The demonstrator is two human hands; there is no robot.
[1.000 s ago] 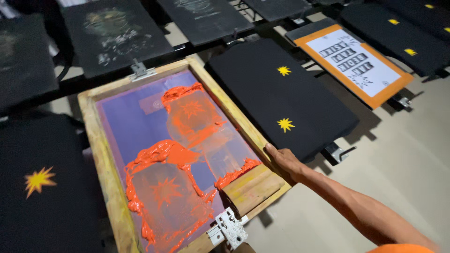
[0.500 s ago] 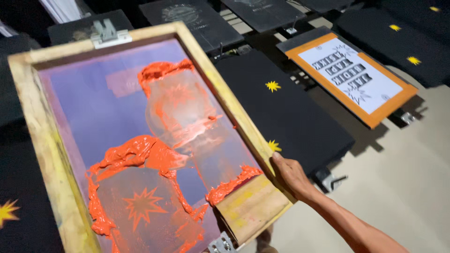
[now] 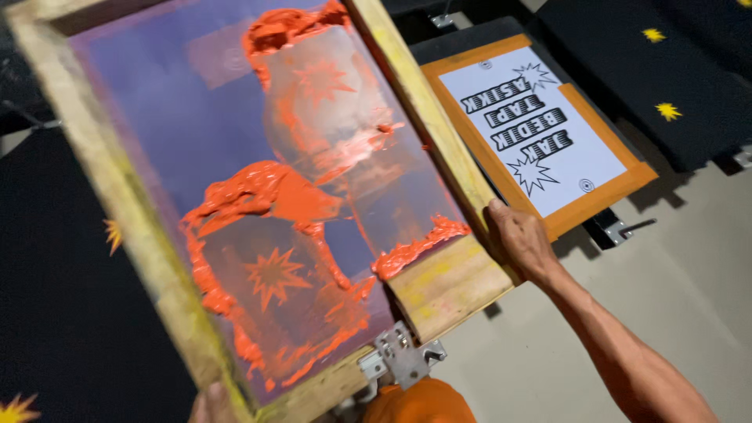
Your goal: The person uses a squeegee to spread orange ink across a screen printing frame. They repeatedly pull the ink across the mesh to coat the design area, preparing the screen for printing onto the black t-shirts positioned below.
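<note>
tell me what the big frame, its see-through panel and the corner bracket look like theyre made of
Frame: looks like bare unfinished wood, pale with visible grain and paint stains.
Panel: likely a fine stretched mesh, purple-tinted and translucent, smeared with glossy orange ink.
Bracket: seems to be metal, silvery and shiny with screws.

The wooden screen-printing frame [image 3: 235,196] is tilted across the left and centre, with ink [image 3: 266,200] spread on its mesh. A squeegee [image 3: 446,282] lies in its near right corner. The right hand [image 3: 521,243] is set on the frame's right rail (the left hand [image 3: 205,407] at the near corner). A second framed screen [image 3: 540,129] lies to the right, printed black pallets [image 3: 674,86] beyond.
</note>
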